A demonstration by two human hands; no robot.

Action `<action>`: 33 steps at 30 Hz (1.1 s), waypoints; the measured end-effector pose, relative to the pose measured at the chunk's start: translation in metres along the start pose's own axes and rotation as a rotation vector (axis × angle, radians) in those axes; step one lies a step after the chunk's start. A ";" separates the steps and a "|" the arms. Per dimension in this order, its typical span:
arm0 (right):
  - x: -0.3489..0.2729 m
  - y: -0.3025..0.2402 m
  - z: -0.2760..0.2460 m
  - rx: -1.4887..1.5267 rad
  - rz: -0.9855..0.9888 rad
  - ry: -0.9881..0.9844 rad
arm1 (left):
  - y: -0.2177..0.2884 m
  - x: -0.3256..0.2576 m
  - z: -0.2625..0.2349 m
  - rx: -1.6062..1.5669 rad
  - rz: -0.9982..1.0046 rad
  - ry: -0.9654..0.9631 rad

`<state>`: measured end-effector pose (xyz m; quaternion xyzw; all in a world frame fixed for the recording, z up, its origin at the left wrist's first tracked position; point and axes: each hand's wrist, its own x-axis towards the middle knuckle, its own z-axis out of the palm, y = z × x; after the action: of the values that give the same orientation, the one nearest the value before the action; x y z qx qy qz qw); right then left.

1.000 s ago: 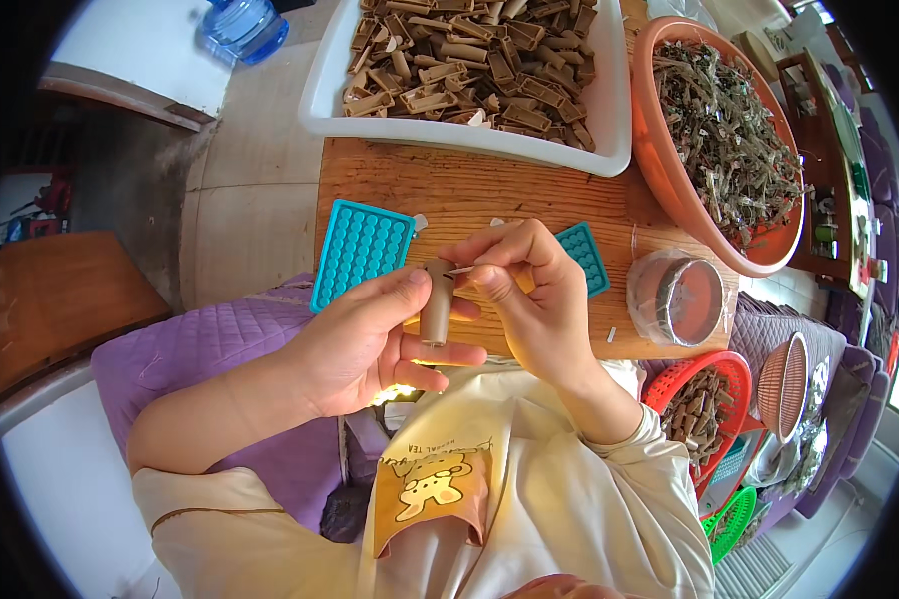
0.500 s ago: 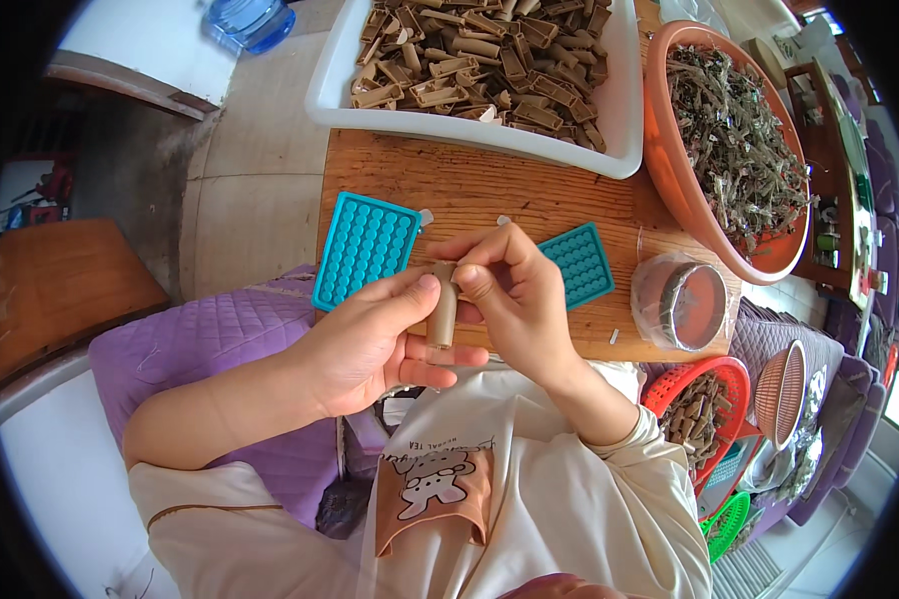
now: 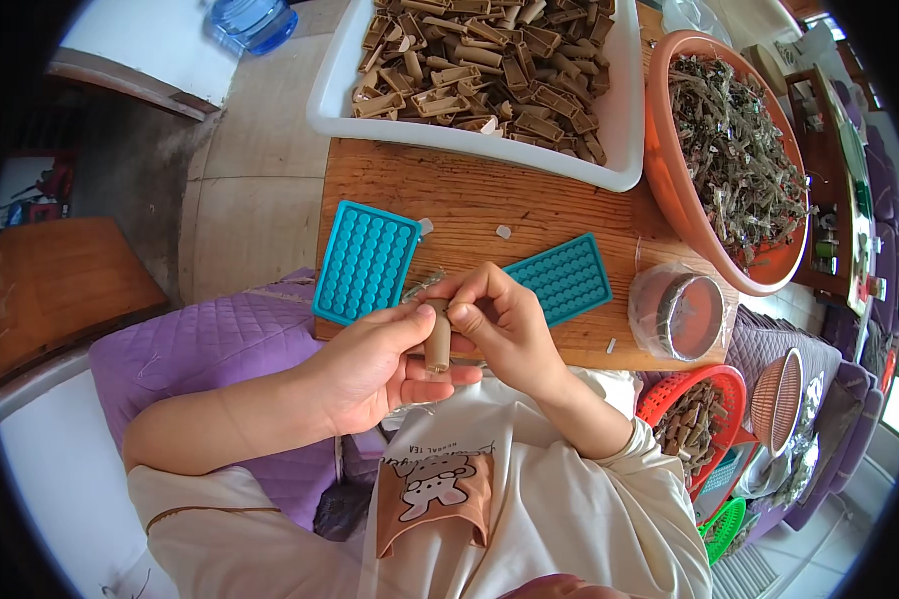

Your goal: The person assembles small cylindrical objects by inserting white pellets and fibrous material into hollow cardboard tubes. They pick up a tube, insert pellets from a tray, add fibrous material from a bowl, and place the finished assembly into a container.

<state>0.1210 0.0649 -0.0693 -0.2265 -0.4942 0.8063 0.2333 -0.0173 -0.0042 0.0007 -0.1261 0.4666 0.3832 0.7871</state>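
Observation:
A tan plastic tube-shaped housing [image 3: 438,345] stands roughly upright between my hands over the near edge of the wooden table. My left hand [image 3: 375,359] grips it with the thumb on one side; its other fingers reach behind and below. At the housing's upper end, the thumb and index finger of my right hand [image 3: 509,334] are pinched, and whether a small part sits between them is hidden. On the far side of my hands lie a teal tray with rows of round cups [image 3: 366,262] and a second teal tray [image 3: 564,278], partly covered by my right hand.
A white bin [image 3: 469,147] heaped with tan housings [image 3: 499,70] occupies the table's far side. To its right leans an orange basin [image 3: 661,165] of tangled grey-brown pieces. A plastic-lined round container [image 3: 644,309] stands at the right edge, with a red basket [image 3: 731,384] below it.
Both hands and the housing have shifted slightly lower in the picture, as has the table. More of the right teal tray now shows. The grip looks the same.

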 end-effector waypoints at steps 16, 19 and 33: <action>-0.009 -0.014 -0.011 -0.374 -0.051 -0.045 | -0.008 0.006 -0.003 0.323 0.046 0.020; -0.010 -0.015 -0.015 -0.393 -0.039 -0.083 | -0.010 0.008 -0.004 0.396 0.015 -0.001; -0.053 -0.064 -0.025 -0.783 -0.291 -0.250 | -0.022 0.000 0.001 0.746 0.127 -0.431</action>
<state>0.1870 0.0758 -0.0147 -0.1264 -0.8140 0.5378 0.1795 -0.0012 -0.0182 -0.0022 0.2787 0.4050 0.2535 0.8331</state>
